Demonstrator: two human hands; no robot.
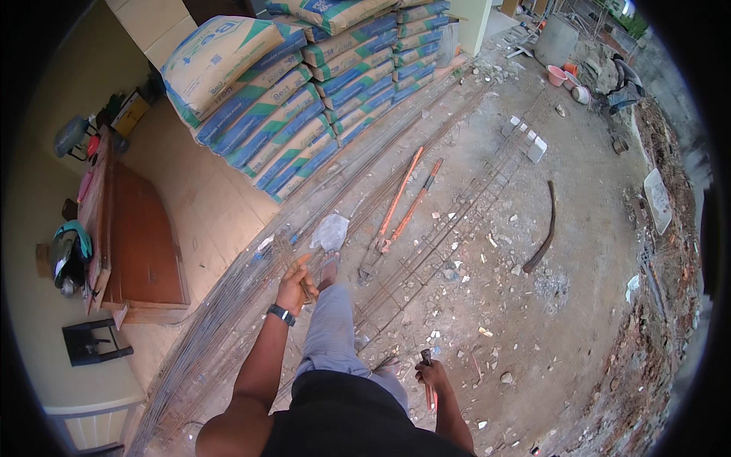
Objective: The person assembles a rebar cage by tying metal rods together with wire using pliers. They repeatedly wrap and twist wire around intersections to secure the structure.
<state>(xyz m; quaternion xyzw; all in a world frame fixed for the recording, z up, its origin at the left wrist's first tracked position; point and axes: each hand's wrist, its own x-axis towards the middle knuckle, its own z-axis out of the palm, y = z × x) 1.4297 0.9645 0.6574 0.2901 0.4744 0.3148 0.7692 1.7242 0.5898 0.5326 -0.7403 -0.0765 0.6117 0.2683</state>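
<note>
My left hand [292, 291], with a dark watch on its wrist, is raised over the long steel rods. Its fingers are curled round something thin and brownish that I cannot make out. Low on the right, my right hand [433, 375] grips pincers [431, 397] with red handles, their dark head poking up above the fist. Ahead of my feet lies a bolt cutter [397, 209] with long orange handles spread apart. Beside it a rebar cage [462, 216] of thin bars runs diagonally across the ground.
Stacked cement bags [266, 114] stand at the far left. Steel rods [205, 352] stretch along the tiled floor's edge near a wooden table [141, 228]. A clear plastic bag [330, 231] lies by my foot. White blocks [537, 149], a curved dark piece [545, 236] and rubble lie rightward; a person [626, 84] bends far right.
</note>
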